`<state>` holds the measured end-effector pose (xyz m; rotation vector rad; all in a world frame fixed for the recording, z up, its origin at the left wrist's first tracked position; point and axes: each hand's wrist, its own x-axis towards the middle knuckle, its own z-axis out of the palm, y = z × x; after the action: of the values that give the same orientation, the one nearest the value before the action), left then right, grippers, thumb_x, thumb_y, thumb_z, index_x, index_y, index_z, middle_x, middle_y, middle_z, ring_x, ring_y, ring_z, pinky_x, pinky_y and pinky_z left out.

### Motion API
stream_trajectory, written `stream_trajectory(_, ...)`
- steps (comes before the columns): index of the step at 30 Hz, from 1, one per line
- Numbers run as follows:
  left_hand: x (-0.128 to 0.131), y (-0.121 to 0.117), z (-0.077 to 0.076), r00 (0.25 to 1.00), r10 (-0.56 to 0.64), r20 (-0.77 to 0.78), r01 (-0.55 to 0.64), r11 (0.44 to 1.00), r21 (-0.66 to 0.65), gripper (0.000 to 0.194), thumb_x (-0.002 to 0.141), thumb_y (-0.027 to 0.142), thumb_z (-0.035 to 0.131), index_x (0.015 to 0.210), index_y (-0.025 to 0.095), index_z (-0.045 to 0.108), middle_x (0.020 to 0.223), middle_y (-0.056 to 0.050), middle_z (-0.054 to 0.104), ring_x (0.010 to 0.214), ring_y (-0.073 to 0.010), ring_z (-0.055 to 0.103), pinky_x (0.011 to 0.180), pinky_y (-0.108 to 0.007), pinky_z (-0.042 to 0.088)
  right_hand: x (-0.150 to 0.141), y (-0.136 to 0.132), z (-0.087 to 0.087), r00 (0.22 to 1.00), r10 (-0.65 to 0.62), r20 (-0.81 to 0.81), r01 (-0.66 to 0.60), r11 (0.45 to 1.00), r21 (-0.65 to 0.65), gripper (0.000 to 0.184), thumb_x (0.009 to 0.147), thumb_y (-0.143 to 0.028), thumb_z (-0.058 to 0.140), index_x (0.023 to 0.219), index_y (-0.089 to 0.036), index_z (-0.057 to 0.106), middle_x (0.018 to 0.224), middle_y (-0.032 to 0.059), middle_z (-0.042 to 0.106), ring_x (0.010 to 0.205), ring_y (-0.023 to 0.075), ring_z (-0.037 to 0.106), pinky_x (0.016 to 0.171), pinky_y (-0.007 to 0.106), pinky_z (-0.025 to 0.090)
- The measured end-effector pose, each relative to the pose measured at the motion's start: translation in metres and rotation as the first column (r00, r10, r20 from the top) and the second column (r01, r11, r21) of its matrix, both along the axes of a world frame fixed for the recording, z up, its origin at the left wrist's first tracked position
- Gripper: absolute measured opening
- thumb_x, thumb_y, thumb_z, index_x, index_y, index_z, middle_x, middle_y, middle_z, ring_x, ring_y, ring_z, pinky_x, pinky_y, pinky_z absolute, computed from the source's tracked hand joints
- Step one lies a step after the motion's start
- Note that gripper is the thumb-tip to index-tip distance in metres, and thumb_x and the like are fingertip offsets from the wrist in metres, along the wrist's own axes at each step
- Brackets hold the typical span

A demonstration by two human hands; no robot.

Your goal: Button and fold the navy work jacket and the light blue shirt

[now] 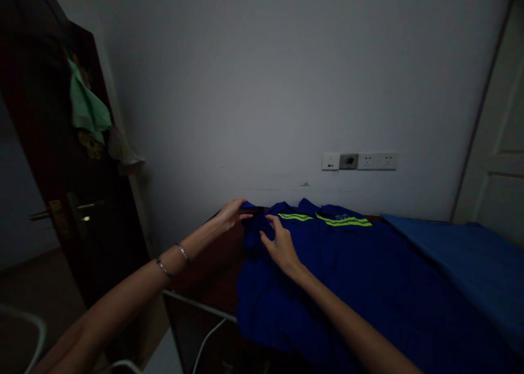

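Observation:
A dark blue garment [347, 270] with neon yellow-green stripes [327, 219] lies spread over a table against the wall. My left hand [231, 212], with two bracelets on its wrist, pinches the garment's far left edge near the wall. Just to the right, my right hand [279, 244] rests on the cloth, its fingers pressing and gripping a fold. Both arms reach forward from the lower left.
A lighter blue cloth [462, 259] lies at the right. Wall sockets [359, 161] sit above the table. A dark open door [61, 199] with a handle stands at left, green cloth [87, 107] hanging on it. A white cable [204, 338] runs below the table edge.

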<state>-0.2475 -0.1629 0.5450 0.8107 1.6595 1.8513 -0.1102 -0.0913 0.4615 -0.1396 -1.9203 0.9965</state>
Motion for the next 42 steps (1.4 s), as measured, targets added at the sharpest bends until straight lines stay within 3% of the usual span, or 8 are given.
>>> stream_trajectory(4, -0.001, 0.003, -0.007, 0.998, -0.001, -0.064, 0.006, 0.997, 0.078, 0.013, 0.079, 0.023, 0.053, 0.086, 0.012, 0.051, 0.081, -0.009, 0.063, 0.072, -0.0171, 0.064, 0.054, -0.024, 0.052, 0.0, 0.021, -0.009, 0.994, 0.092, -0.052, -0.104, 0.951, -0.293, 0.04, 0.07, -0.032, 0.058, 0.107, -0.018, 0.051, 0.092, 0.0045, 0.061, 0.054, 0.0102, 0.056, 0.049, 0.028, 0.055)
stream_trajectory(7, 0.006, 0.003, -0.013, 0.946, 0.039, -0.321, -0.029, 0.999, 0.037, 0.02, 0.072, 0.027, 0.062, 0.084, 0.012, 0.056, 0.077, -0.008, 0.063, 0.07, -0.0166, 0.062, 0.05, -0.022, 0.049, -0.001, 0.035, -0.014, 0.986, 0.115, -0.122, -0.156, 0.897, -0.412, 0.046, 0.063, -0.035, 0.063, 0.104, -0.016, 0.052, 0.098, 0.0054, 0.059, 0.062, 0.0113, 0.058, 0.052, 0.029, 0.057)
stream_trajectory(14, 0.031, 0.008, -0.033, 0.51, -0.094, -0.855, 0.015, 0.995, -0.101, 0.013, 0.068, 0.026, 0.065, 0.076, 0.017, 0.069, 0.08, -0.004, 0.066, 0.078, -0.0166, 0.059, 0.072, -0.025, 0.045, 0.007, 0.045, -0.014, 0.977, 0.153, -0.149, -0.208, 0.842, -0.497, 0.049, 0.059, -0.033, 0.067, 0.102, -0.014, 0.056, 0.1, 0.0062, 0.059, 0.065, 0.0118, 0.059, 0.06, 0.032, 0.058)
stream_trajectory(18, 0.03, 0.016, -0.046, 0.452, -0.095, -0.887, 0.016, 0.995, -0.099, 0.012, 0.069, 0.024, 0.064, 0.077, 0.017, 0.069, 0.08, -0.005, 0.066, 0.078, -0.0166, 0.059, 0.074, -0.025, 0.043, 0.013, 0.048, -0.011, 0.953, 0.271, -0.138, -0.303, 0.806, -0.508, 0.039, 0.062, -0.033, 0.065, 0.096, -0.014, 0.062, 0.092, 0.0039, 0.064, 0.07, 0.0141, 0.061, 0.063, 0.033, 0.058)
stream_trajectory(25, 0.031, 0.021, -0.058, 0.505, -0.055, -0.861, -0.013, 0.997, -0.071, 0.012, 0.073, 0.025, 0.06, 0.074, 0.017, 0.069, 0.078, -0.004, 0.067, 0.077, -0.0165, 0.061, 0.076, -0.026, 0.043, 0.017, 0.061, -0.014, 0.944, 0.315, -0.101, -0.303, 0.698, -0.649, 0.021, 0.067, -0.025, 0.063, 0.085, -0.014, 0.066, 0.074, 0.0025, 0.066, 0.062, 0.0133, 0.062, 0.062, 0.032, 0.057)
stream_trajectory(33, 0.036, 0.029, -0.073, 0.55, -0.006, -0.835, 0.004, 1.0, -0.004, 0.01, 0.068, 0.024, 0.066, 0.073, 0.016, 0.065, 0.081, -0.004, 0.064, 0.08, -0.0163, 0.058, 0.077, -0.027, 0.044, 0.019, 0.062, -0.014, 0.956, 0.28, -0.087, -0.268, 0.714, -0.647, 0.023, 0.063, -0.027, 0.069, 0.08, -0.012, 0.065, 0.069, 0.0008, 0.063, 0.058, 0.0115, 0.061, 0.06, 0.029, 0.056)
stream_trajectory(39, 0.027, 0.038, -0.075, 0.893, 0.058, -0.447, -0.031, 0.997, 0.068, 0.018, 0.063, 0.028, 0.069, 0.073, 0.014, 0.064, 0.075, -0.003, 0.065, 0.071, -0.0145, 0.06, 0.07, -0.025, 0.045, 0.024, 0.067, -0.015, 0.953, 0.292, -0.084, -0.272, 0.695, -0.665, 0.024, 0.062, -0.035, 0.069, 0.071, -0.013, 0.064, 0.06, -0.0009, 0.061, 0.056, 0.0113, 0.061, 0.064, 0.031, 0.056)
stream_trajectory(42, 0.019, 0.041, -0.076, 0.978, 0.077, -0.192, -0.064, 0.995, 0.073, 0.028, 0.063, 0.034, 0.069, 0.082, 0.013, 0.064, 0.072, -0.003, 0.066, 0.062, -0.0128, 0.059, 0.059, -0.023, 0.045, 0.025, 0.072, -0.017, 0.966, 0.243, -0.093, -0.239, 0.688, -0.685, 0.023, 0.063, -0.035, 0.069, 0.071, -0.013, 0.064, 0.063, 0.0012, 0.064, 0.06, 0.0131, 0.063, 0.066, 0.032, 0.056)
